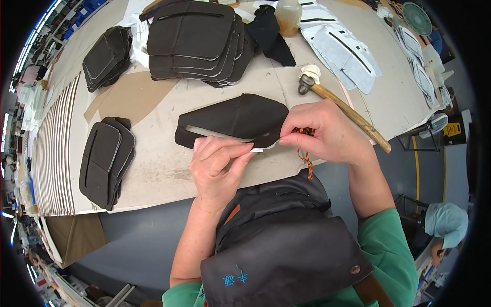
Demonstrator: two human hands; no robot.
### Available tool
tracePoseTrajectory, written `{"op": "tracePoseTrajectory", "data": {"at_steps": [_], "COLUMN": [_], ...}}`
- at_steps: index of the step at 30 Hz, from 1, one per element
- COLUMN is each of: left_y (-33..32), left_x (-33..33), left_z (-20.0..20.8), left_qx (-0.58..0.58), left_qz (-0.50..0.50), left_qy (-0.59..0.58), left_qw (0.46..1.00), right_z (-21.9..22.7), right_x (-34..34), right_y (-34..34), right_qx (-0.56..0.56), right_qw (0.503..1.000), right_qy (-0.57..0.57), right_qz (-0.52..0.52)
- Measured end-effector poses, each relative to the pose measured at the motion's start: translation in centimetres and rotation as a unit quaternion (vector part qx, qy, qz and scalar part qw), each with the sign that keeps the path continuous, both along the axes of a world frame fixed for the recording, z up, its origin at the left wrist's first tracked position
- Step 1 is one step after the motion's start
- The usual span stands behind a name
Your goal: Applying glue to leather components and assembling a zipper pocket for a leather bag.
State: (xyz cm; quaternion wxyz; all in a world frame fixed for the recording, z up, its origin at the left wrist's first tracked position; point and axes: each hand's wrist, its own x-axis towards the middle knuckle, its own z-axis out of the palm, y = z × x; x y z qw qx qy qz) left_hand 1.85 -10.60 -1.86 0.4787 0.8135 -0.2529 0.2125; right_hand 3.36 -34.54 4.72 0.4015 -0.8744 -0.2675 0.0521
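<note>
The worktable (pixel 163 169) fills the upper frame, with a big stack of dark cut panels (pixel 197 41) at top centre and smaller stacks (pixel 106 161) at left. At centre lies the dark panel (pixel 235 120), thin and limp-looking, likely light and best held by its near edge. The right hand (pixel 325 133) is closed, pinching that edge along with an orange cord (pixel 305 156). The left hand (pixel 217 166) pinches a small white strip (pixel 258 149) at the same edge. A hammer (pixel 342 105) lies right; a yellow sign (pixel 452 129) sits far right.
</note>
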Motion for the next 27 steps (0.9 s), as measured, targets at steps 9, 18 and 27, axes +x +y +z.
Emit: {"op": "tracePoseTrajectory", "data": {"at_steps": [9,18,27], "left_y": [0.1,0.3,0.2], "left_x": [0.0,0.0,0.1], "left_z": [0.0,0.0,0.1], "left_qx": [-0.008,-0.004,0.006], "left_qz": [-0.01,-0.012,-0.042], "left_qy": [-0.007,0.001,0.025], "left_qw": [1.0,1.0,0.999], "right_z": [-1.1,-0.8,-1.2], "right_x": [0.5,1.0,2.7], "right_y": [-0.2,-0.1,-1.1], "right_qx": [0.068,0.054,0.043], "right_qw": [0.996,0.995,0.993], "right_qy": [0.055,0.084,0.072], "right_qz": [0.017,0.026,0.089]}}
